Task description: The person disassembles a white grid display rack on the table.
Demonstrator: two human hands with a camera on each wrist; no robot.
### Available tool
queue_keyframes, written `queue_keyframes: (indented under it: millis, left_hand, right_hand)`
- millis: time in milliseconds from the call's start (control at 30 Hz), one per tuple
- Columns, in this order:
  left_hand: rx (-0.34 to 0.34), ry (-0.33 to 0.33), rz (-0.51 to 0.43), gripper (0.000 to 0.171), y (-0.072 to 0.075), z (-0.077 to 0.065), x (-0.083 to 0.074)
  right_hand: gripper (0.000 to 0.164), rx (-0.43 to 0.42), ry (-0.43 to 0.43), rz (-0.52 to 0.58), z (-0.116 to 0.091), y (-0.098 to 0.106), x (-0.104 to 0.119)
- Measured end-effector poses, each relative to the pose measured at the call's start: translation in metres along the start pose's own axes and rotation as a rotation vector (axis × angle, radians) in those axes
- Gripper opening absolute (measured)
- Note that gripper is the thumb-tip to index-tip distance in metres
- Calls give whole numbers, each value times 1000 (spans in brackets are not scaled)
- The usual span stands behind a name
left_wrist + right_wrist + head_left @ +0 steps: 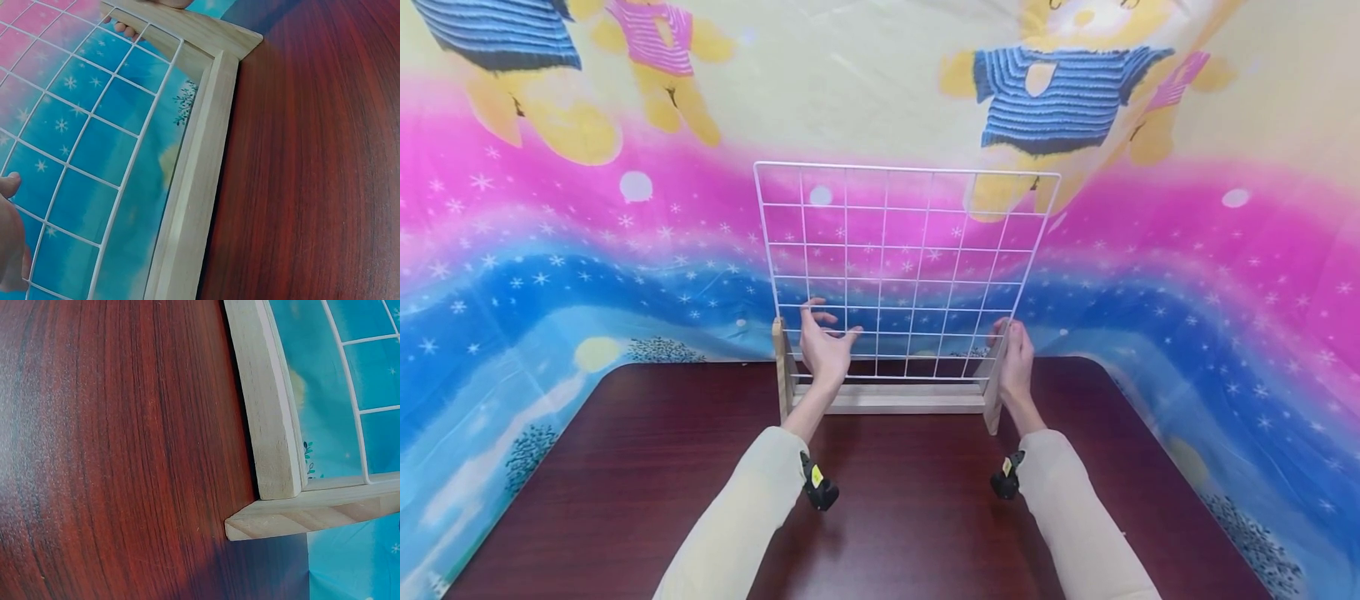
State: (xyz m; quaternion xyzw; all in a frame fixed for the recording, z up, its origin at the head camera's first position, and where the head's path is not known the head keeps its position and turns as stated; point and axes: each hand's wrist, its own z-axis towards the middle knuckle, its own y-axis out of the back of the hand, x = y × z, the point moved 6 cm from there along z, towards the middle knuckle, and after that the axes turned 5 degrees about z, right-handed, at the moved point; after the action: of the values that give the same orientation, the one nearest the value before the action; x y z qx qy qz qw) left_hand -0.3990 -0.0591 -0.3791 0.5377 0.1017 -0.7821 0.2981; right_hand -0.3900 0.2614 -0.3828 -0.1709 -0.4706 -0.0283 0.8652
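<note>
A white wire grid panel [910, 250] stands upright between the two side pieces of a wooden stand [895, 400]. Its bottom wire runs a little above the stand's crossbar [194, 181]. My left hand [826, 354] is at the grid's lower left, beside the left side piece [780, 367], with fingers loosely bent and thumb spread apart. Part of that hand [11, 244] shows at the left wrist view's edge, over the wires. My right hand [1017, 367] grips the right side piece [312, 515] near its top; its fingertips [122, 28] wrap to the inner face.
The stand rests toward the back of a dark red wood-grain table [895, 500] with rounded far corners. A printed cloth [685, 208] with bears and snowflakes hangs behind and on both sides. Each wrist carries a small black camera [820, 487].
</note>
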Motion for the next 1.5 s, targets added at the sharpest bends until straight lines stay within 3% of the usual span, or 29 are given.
queue_keyframes:
  millis: [567, 1500]
  left_hand:
    - [17, 18, -24, 68, 1, 3, -8]
    - [-7, 15, -3, 68, 2, 4, -17]
  right_hand:
    - [42, 6, 14, 34, 0, -1, 0]
    - [44, 22, 22, -3, 1, -1, 1]
